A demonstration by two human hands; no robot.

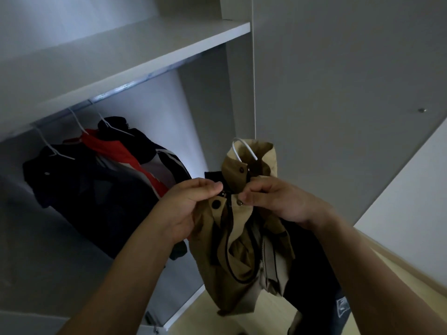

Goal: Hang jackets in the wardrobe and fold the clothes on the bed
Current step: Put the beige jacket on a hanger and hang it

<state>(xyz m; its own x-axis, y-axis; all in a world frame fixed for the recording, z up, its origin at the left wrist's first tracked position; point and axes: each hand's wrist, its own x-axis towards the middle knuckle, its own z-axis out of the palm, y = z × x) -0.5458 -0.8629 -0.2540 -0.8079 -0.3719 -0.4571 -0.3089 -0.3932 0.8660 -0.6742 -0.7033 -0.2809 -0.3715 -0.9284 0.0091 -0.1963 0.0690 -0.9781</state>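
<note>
Gripping the tan jacket (238, 240) at its collar, the left hand (187, 209) pinches the flap with the dark snap while the right hand (275, 201) pinches the opposite edge beside it. A white hanger (243, 149) hook rises from the collar. The jacket hangs in front of the open wardrobe (212, 117), just off its right wall. Three dark jackets (101, 189) hang on the rail toward the left side, with bare rail to their right. A shelf (135, 52) runs above.
</note>
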